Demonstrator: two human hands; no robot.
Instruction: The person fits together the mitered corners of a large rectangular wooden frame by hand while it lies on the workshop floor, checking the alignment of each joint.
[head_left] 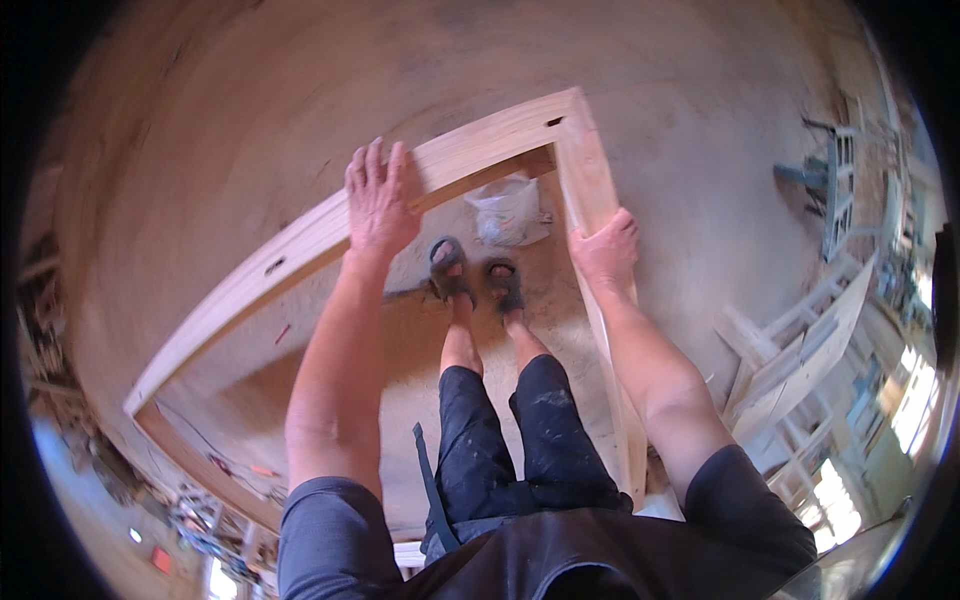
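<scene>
The left hand [380, 200] is lying flat with its fingers spread and pointing away, its palm pressing on the top face of the long rail of a pale wooden frame [300, 240]. The right hand [605, 252] is curling around the shorter rail of the same frame, fingers wrapping over its outer edge and gripping it. The 2 rails are meeting at a corner just beyond the hands, and the frame is being held up off the floor around the person's legs, its long rail running away toward the lower left. Between the hands, the person's 2 feet in dark sandals [475, 278] are standing on the sawdust-covered floor [700, 120]. A crumpled clear plastic bag [508, 210] is lying on the floor just past the feet, inside the frame's corner. Well off to the right, more pale timber pieces [800, 350] are leaning together.
</scene>
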